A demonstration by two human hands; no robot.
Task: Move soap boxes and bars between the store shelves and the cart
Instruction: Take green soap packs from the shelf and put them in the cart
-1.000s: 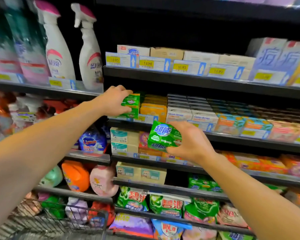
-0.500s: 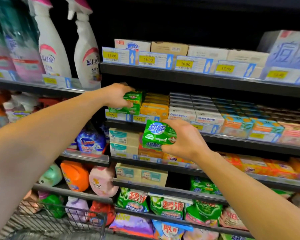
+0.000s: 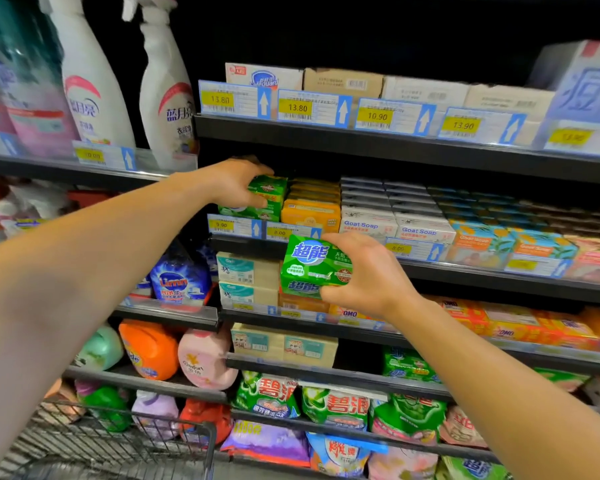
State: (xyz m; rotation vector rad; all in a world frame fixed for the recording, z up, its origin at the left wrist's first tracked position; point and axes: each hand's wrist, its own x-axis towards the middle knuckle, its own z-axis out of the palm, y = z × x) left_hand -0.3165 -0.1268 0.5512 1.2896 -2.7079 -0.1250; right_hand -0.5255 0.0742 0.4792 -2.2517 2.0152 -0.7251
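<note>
My right hand (image 3: 368,275) grips a green soap pack (image 3: 309,265) with blue characters, held in the air in front of the shelf edge (image 3: 243,245) below the orange soaps. My left hand (image 3: 234,183) reaches onto the second shelf and holds a green soap pack on the stack of green soap packs (image 3: 267,199) at the shelf's left end. The wire cart (image 3: 118,441) stands at the bottom left, below my left arm.
Orange soap boxes (image 3: 310,211), Goat Soap boxes (image 3: 395,225) and more boxed bars fill the second shelf. Price tags (image 3: 274,103) line the top shelf rail. Spray bottles (image 3: 90,91) stand at upper left. Detergent jugs and bags crowd the lower shelves.
My right hand has carried the green soap pack a little leftward. My left hand stays on the green packs on the shelf. The camera has tilted slightly up.
</note>
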